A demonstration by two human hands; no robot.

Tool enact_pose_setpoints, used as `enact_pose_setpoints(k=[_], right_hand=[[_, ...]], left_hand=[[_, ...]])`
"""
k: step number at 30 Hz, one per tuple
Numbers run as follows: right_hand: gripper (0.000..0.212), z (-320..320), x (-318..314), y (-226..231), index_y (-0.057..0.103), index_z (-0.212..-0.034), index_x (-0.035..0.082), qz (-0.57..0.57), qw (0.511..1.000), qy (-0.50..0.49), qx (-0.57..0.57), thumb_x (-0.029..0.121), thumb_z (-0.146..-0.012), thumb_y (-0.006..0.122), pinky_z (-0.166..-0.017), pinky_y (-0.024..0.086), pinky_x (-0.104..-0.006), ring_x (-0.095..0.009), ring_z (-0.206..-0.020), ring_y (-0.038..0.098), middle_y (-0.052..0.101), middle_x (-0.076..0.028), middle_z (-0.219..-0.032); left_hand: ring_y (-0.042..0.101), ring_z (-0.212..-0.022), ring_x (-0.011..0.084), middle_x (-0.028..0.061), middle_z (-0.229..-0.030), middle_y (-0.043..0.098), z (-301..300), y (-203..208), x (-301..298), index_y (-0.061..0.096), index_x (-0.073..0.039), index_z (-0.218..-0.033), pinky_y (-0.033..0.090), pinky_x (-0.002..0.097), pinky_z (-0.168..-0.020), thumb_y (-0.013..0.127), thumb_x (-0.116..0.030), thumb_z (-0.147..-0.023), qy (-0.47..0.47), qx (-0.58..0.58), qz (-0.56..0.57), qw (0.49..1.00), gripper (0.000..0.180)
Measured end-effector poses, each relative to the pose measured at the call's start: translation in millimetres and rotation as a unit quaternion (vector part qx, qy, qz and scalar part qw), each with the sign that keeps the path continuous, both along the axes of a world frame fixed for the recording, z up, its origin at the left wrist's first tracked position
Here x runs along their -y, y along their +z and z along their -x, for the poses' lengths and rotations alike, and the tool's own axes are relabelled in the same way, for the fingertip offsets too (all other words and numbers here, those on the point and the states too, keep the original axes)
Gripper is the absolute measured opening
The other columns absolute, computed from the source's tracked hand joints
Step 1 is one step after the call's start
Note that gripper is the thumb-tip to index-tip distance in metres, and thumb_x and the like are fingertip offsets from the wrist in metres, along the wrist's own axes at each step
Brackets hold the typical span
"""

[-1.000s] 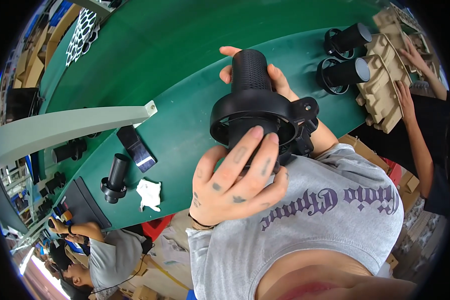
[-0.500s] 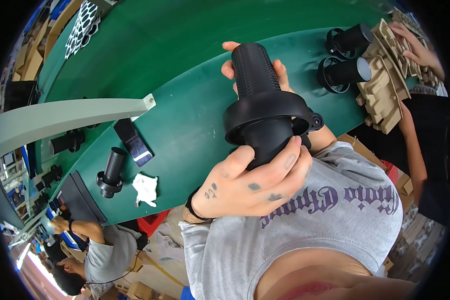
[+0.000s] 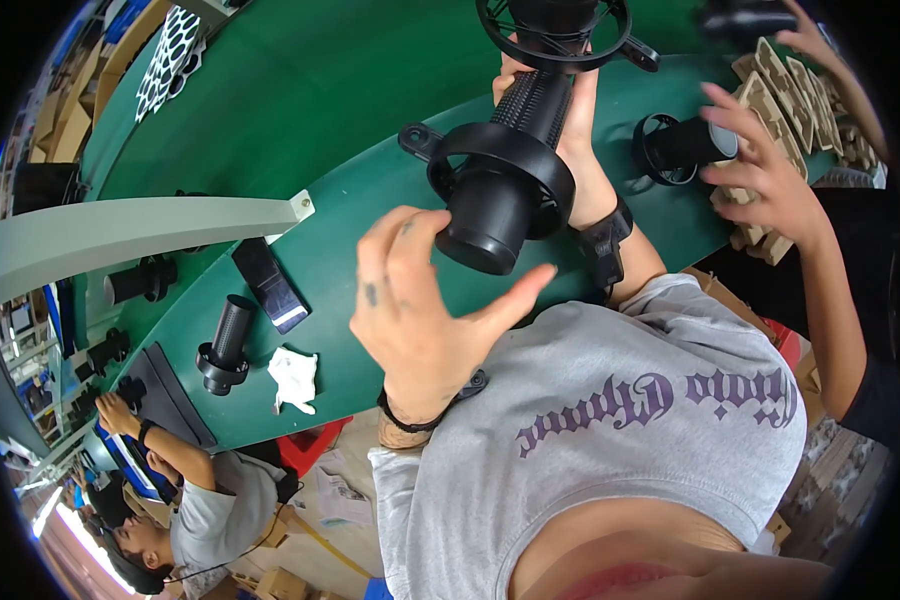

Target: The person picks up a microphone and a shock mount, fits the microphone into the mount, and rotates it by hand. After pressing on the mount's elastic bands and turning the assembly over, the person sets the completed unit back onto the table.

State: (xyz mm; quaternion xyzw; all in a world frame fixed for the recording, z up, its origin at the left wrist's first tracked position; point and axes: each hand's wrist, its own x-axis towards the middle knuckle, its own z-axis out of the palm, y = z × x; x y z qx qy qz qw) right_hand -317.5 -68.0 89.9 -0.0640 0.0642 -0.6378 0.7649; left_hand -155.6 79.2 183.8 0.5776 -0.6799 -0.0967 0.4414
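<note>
A black microphone point(image 3: 485, 215) with a round mount ring hangs tilted above the green table, its smooth end toward me. My right hand point(image 3: 582, 135) is closed around its textened far part, fingers partly hidden behind it. Beside the smooth end, my left hand point(image 3: 410, 300) is open, thumb and fingers spread, holding nothing; the fingertips are near or just touching the rim. Beyond the held microphone, at the top edge, a second black ringed microphone point(image 3: 555, 40) is partly cut off; what supports it I cannot tell.
On the green table point(image 3: 370, 330) lie another microphone point(image 3: 228, 340), a phone point(image 3: 270, 285) and a white cloth point(image 3: 293, 378). A pale metal arm point(image 3: 150, 225) reaches in from the left. A co-worker's hand point(image 3: 770, 180) hovers by cardboard trays point(image 3: 770, 100) and a ringed microphone point(image 3: 705, 142).
The held microphone has been turned over, and my left hand has come off it and spread. A second microphone has appeared at the top. The co-worker's hands have moved; one far-right microphone has shifted.
</note>
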Motion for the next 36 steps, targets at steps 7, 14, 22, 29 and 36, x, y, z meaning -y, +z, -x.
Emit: enact_pose_setpoints(k=[7,14,22,29,36], right_hand=[[0.061,-26,-7,-1,0.061,-0.101,0.004,-0.074,0.971,0.112,0.195,0.061,-0.082,0.056,-0.073,0.053,-0.0346,-0.017,-0.078,0.059,0.063,-0.006,-0.089],[0.054,-25,-11,4,0.056,-0.110,-0.001,-0.059,0.996,0.025,0.059,0.046,-0.084,0.066,-0.086,0.052,-0.0330,-0.016,-0.085,0.062,0.061,-0.008,-0.098],[0.058,-19,-4,-6,0.054,-0.114,-0.004,-0.003,0.999,0.028,0.039,0.047,-0.087,0.059,-0.094,0.049,-0.0349,-0.017,-0.087,0.062,0.063,-0.009,-0.096],[0.057,-28,-8,-1,0.053,-0.114,-0.005,-0.010,0.999,-0.029,0.016,0.047,-0.089,0.056,-0.094,0.048,-0.0352,-0.017,-0.088,0.062,0.063,-0.009,-0.096],[0.055,-25,-6,-15,0.056,-0.111,-0.003,0.035,0.999,0.019,0.035,0.048,-0.090,0.055,-0.092,0.049,-0.0350,-0.018,-0.089,0.062,0.064,-0.009,-0.098]], left_hand=[[0.059,-0.084,0.0238,0.0110,-0.103,0.054,2,-9,-5,0.056,-0.005,-0.107,0.052,0.0293,-0.055,0.091,-0.022,-0.052,-0.007,0.015,0.090,0.996,0.068],[0.057,-0.085,0.0261,0.0107,-0.102,0.054,6,-9,-4,0.060,-0.006,-0.107,0.050,0.0340,-0.062,0.091,-0.018,-0.051,-0.031,0.053,0.145,0.987,0.066],[0.057,-0.083,0.0251,0.0095,-0.107,0.055,1,-9,-5,0.064,-0.015,-0.108,0.049,0.0295,-0.054,0.088,-0.009,-0.051,-0.093,0.094,0.165,0.977,0.063],[0.051,-0.091,0.0238,-0.0057,-0.111,0.061,4,-3,-6,0.065,-0.028,-0.104,0.044,0.0296,-0.060,0.075,-0.011,-0.062,-0.150,0.263,0.213,0.929,0.047],[0.049,-0.100,0.0247,-0.0107,-0.111,0.062,5,-4,-7,0.062,-0.023,-0.094,0.041,0.0306,-0.062,0.072,-0.014,-0.066,-0.235,0.253,0.202,0.916,0.031]])
